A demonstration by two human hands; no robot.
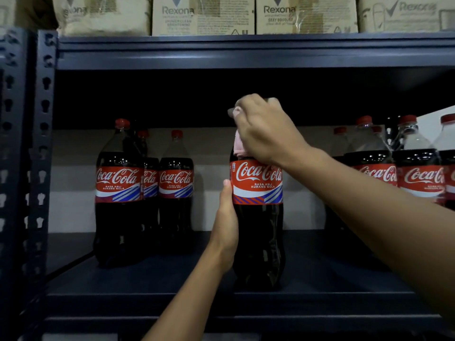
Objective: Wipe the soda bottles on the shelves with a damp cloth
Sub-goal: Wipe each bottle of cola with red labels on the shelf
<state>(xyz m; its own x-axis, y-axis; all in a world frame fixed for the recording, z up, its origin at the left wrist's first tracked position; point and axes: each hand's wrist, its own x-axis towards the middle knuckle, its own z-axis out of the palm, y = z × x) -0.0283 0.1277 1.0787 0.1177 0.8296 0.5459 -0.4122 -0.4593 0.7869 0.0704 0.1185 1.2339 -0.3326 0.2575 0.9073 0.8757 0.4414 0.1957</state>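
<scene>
A large Coca-Cola bottle (258, 217) with a red label stands upright near the front edge of the dark metal shelf (172, 299). My left hand (226, 217) grips its left side at label height. My right hand (263, 129) wraps a pale pink cloth (238, 143) around the bottle's neck and cap, which are hidden under hand and cloth. Three more cola bottles (118, 193) stand in a group at the left. Several others (418, 173) stand at the right, partly behind my right forearm.
A perforated steel upright (45, 143) frames the shelf at the left. The shelf above (246, 50) hangs low over the bottles and carries Rexona cartons (202, 16). A white wall runs behind the bottles.
</scene>
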